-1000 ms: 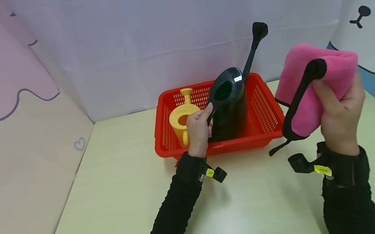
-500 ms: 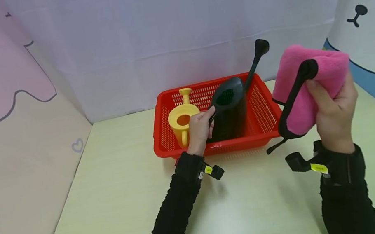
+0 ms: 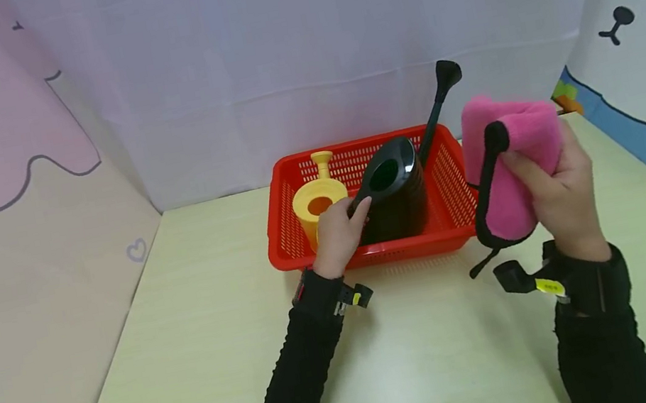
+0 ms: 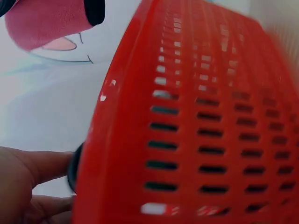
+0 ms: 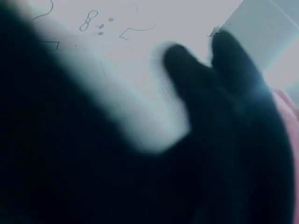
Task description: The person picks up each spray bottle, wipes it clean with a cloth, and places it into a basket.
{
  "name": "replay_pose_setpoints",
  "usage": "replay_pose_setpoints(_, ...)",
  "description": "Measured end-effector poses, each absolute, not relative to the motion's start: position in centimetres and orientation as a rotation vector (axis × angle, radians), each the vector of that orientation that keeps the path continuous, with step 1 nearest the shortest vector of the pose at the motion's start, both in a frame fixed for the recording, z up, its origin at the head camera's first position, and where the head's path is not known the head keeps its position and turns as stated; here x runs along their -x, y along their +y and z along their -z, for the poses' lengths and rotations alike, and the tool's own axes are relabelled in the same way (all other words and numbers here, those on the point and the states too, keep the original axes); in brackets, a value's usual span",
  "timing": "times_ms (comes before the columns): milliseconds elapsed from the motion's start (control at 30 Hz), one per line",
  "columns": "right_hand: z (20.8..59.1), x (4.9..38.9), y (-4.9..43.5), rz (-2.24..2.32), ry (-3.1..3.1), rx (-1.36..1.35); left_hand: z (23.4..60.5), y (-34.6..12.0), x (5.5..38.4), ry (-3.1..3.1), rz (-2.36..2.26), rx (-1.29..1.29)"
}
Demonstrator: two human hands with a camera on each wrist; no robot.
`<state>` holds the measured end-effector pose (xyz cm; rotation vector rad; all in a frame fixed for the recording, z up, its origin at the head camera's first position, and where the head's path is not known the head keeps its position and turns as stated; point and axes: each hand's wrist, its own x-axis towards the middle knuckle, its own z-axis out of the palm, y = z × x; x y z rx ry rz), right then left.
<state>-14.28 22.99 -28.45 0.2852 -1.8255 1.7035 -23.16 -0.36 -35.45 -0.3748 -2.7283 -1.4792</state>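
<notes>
In the head view, a dark green watering can [image 3: 392,207] stands in the red basket [image 3: 409,248], its long spout pointing up to the back right. My left hand [image 3: 337,235] is at the can's handle, thumb and fingers around its near end; the basket rim partly hides this grip in the left wrist view. To the right, my right hand [image 3: 563,202] grips a folded pink towel [image 3: 514,168] with black edging and a dangling black loop, held above the table beside the basket. The right wrist view is mostly dark and blurred.
A yellow watering can [image 3: 322,194] stands in the left part of the basket, partly behind my left hand. The basket sits near the back edge of the pale table [image 3: 192,340]. A white curtain [image 3: 272,59] hangs behind; printed cloths flank both sides.
The dark green watering can has come down lower in the basket, and my left hand has shifted slightly down and left on it. My right hand has brought the towel left, closer to the basket.
</notes>
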Motion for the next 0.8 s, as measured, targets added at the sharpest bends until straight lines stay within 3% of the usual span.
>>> replay_pose_setpoints(167,28.6,13.7,22.1,-1.175,-2.388,-0.659,33.7,-1.2,21.6,-2.550,1.182,0.371)
replay_pose_setpoints(367,31.6,13.0,16.1,-0.596,-2.461,-1.092,31.4,-4.2,20.6,-2.349,1.161,0.285)
replay_pose_setpoints(567,37.3,11.2,11.3,0.093,-2.913,-1.108,30.0,-8.0,19.6,-2.336,1.202,0.131)
replay_pose_setpoints(800,38.6,11.8,11.4,-0.075,-3.341,-1.034,30.0,-10.3,19.4,-2.453,1.183,0.071)
